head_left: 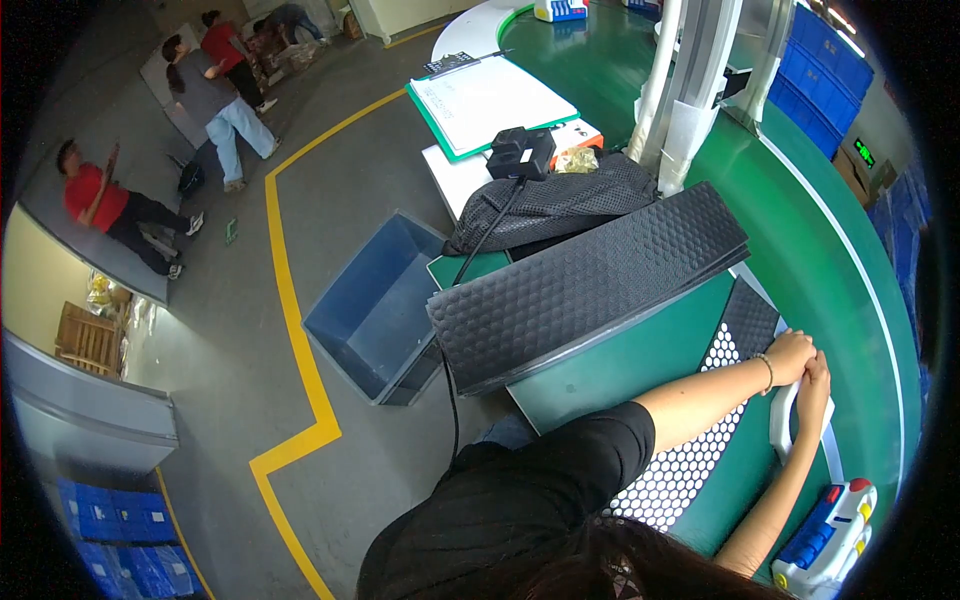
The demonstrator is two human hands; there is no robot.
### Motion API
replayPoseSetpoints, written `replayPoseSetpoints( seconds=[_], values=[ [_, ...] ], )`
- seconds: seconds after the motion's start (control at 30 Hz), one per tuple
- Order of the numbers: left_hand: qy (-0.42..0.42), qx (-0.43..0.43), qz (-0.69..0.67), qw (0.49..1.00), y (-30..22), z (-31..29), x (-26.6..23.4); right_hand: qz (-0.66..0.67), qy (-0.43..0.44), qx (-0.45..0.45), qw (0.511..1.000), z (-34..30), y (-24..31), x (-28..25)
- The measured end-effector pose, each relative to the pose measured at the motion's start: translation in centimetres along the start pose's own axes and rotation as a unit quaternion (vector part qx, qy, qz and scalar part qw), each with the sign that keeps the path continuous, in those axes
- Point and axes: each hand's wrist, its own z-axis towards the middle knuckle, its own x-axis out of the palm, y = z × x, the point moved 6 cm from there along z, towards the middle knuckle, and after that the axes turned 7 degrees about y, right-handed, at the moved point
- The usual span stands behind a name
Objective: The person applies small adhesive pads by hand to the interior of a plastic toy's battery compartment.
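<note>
My left hand (790, 356) reaches out from a black sleeve, with a beaded bracelet at the wrist. It presses against my right hand (816, 374), fingers curled; what it grips is hidden. My right hand closes over the upper end of a white, curved plastic part (782, 424), which stands on the green work surface. Beside the hands lies a dark strip covered with white round dots (690, 464), its far end (752, 318) bare of dots. Nearer me, at the right, rests a white toy-like device (825, 540) with blue, red and yellow parts.
A stack of black embossed sheets (590, 285) lies left of the hands. Behind it are a black mesh bag (560, 205), a black boxy device (521, 153) with a cable, and a clipboard (495, 105). A grey-blue bin (375, 310) stands left; several people are farther off. A metal post (695, 90) rises behind.
</note>
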Motion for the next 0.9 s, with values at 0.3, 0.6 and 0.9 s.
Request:
replayPoseSetpoints(
  seconds=[0.3,0.6,0.9],
  values=[
    [0.005,-0.002,0.002,1.000,0.0,0.1,0.2,-0.006,-0.006,-0.008,1.000,0.0,-0.9,0.2],
    [0.005,-0.004,0.010,1.000,0.0,0.1,0.2,-0.007,0.004,0.002,1.000,0.0,-0.3,0.1],
    [-0.004,-0.002,0.004,1.000,-0.1,0.0,0.0,-0.003,0.003,-0.011,1.000,0.0,-0.2,0.0]
  ],
)
